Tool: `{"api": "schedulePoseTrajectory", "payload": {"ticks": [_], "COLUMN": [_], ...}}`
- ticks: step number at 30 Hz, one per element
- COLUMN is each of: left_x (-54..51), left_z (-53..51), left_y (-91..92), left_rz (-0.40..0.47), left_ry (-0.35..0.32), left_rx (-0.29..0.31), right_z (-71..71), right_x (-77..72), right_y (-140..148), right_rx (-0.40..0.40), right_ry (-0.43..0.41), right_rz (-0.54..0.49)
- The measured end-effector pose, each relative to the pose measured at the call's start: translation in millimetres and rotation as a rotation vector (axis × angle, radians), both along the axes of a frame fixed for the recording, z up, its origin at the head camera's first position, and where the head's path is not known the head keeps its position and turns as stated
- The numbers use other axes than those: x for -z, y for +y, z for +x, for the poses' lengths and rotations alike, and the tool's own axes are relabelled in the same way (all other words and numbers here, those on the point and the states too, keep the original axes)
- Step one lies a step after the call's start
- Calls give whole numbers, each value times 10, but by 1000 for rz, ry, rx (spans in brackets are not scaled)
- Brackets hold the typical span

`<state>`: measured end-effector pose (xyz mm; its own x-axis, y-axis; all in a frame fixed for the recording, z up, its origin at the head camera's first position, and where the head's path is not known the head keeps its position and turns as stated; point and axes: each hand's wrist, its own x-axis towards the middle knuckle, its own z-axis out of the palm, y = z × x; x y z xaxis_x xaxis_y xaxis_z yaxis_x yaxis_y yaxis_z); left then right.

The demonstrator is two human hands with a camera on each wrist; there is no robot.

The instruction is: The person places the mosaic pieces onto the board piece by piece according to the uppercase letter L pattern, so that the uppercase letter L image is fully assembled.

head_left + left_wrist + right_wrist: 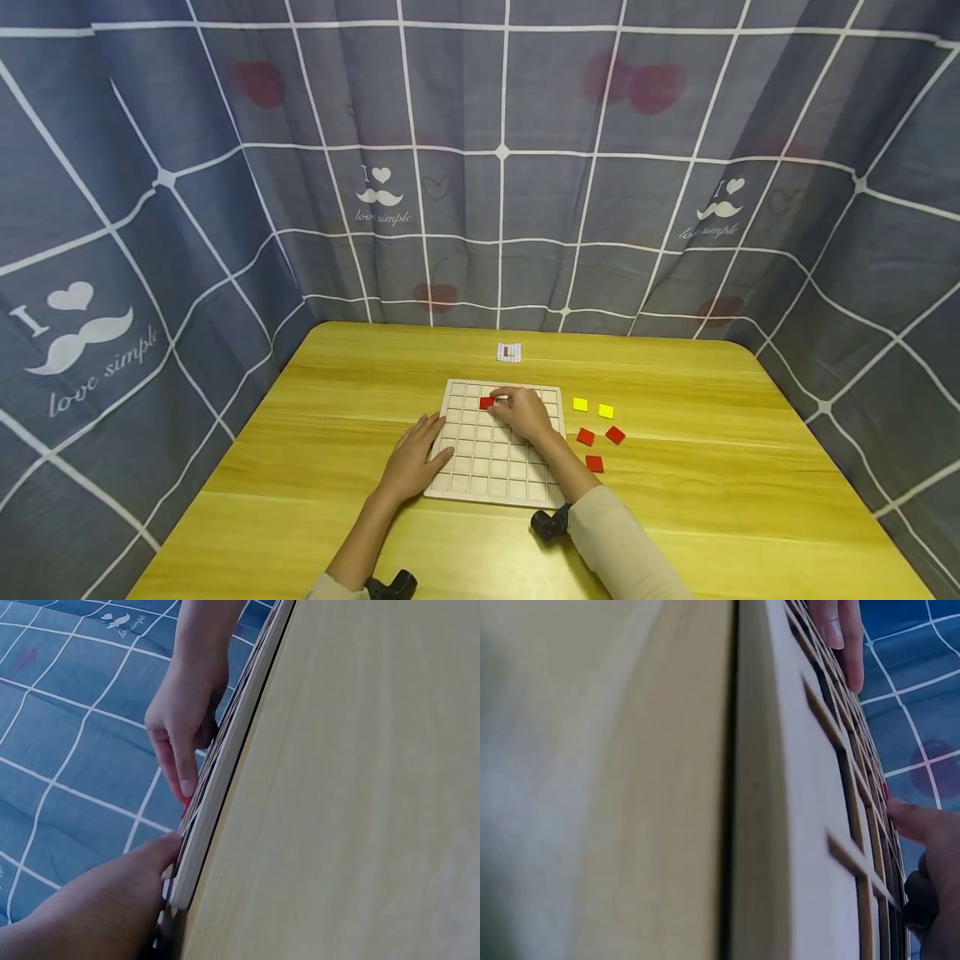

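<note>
Sleeve (630, 550) up front, and beyond it, pinching the tile (486, 402) with the nearer right hand (522, 413), just left of that palm, toward the far edge of the board (480, 467); resting the left hand (412, 460), loose-fingered, along the left edge.

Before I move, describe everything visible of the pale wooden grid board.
The pale wooden-looking grid board is squarish, with a plain rim and raised strips dividing it into shallow square cells. It lies flat on the yellow wood-grain table. The left hand rests on its left edge. A red square tile is near its far edge, touched by the right hand.
</note>
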<state>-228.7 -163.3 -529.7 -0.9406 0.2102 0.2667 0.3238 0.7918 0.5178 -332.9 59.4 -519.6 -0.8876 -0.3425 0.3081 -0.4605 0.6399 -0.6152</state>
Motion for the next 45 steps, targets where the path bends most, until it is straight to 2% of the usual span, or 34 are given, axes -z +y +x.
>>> {"api": "schedulePoseTrajectory", "payload": {"ticks": [5, 9, 15, 20, 24, 30, 32, 36, 45], "left_x": [25, 43, 45, 46, 37, 21, 20, 20, 27], "left_z": [11, 26, 25, 23, 10, -2, -3, -3, -16], "left_y": [-1, -9, -12, -5, -8, -18, -20, -20, -14], "left_rz": [-6, -6, -5, -2, -1, 5, 4, 3, -3], "left_ry": [-19, -21, -12, -15, -16, -11, -12, -9, -14], "left_rx": [10, 6, 8, 6, 6, 2, 2, 7, 7], "right_z": [82, 214, 468, 673, 777, 879, 893, 902, 911], "right_x": [2, -38, -80, -104, -113, -23, 19, 91, 107], "right_y": [105, 312, 839, 1280, 1545, 1783, 1817, 1834, 1775], "right_rx": [-6, 7, 49, 68, 85, 63, 50, 38, 52], "right_ry": [-11, -10, -41, -47, -37, -125, -157, -169, -108], "right_rz": [-8, -107, -254, -296, -257, -195, -165, -82, -57]}}
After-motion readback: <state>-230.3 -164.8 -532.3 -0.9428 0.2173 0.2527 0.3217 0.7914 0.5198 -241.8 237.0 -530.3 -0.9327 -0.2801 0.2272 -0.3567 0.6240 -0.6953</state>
